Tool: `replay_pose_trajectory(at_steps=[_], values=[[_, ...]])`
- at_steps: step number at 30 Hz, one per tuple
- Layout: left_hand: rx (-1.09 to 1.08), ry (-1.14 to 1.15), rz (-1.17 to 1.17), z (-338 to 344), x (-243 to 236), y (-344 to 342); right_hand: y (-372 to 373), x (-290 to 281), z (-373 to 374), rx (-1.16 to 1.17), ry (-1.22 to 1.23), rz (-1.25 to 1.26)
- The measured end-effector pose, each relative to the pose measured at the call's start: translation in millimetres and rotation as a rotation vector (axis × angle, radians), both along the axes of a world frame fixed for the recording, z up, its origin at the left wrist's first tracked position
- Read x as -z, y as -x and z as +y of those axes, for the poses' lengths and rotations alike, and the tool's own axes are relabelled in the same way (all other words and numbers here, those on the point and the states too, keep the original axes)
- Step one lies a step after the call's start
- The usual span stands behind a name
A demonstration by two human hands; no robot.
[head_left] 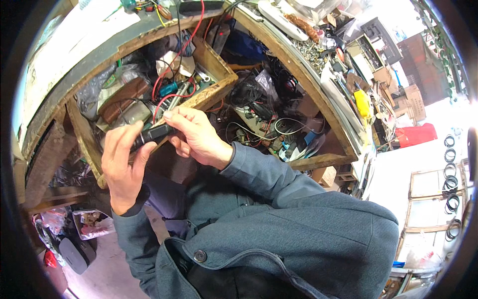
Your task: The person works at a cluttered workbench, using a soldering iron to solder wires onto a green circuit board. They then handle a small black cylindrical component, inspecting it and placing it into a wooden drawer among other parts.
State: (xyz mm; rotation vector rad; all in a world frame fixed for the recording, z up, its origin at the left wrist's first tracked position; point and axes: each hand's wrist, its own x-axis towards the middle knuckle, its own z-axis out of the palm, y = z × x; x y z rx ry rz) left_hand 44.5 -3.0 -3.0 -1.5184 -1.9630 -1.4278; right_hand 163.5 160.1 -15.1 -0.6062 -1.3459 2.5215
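My left hand (pixel 122 167) and my right hand (pixel 199 137) hold a small black oblong object (pixel 159 131) between them, above the front of an open wooden drawer (pixel 217 89). The left fingers and thumb close round its left end. At the other end, my right thumb and fingertips pinch it. Fingers cover much of the object, so its exact kind does not show. Just beyond the hands, a red wire (pixel 158 84) runs down into the drawer among tools and scraps. A brown curved piece (pixel 123 99) lies in the drawer near my left hand.
A second compartment (pixel 318 158) right of the drawer holds tangled cables and parts. The bench top (pixel 343 107) at the right carries heaped screws, tools and a yellow item (pixel 362 103). Low on the left stands a box (pixel 92 224). Black coils (pixel 450 184) hang at the far right.
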Motion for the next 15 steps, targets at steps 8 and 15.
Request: replay_pose_trajectory(at_steps=[8, 15], values=[[0.012, -0.015, -0.057, -7, 10, 4, -2, -3, -4, 0.020, 0.020, 0.001], [0.045, -0.038, -0.161, -8, 5, 3, -6, -6, 3, 0.010, 0.032, -0.026]])
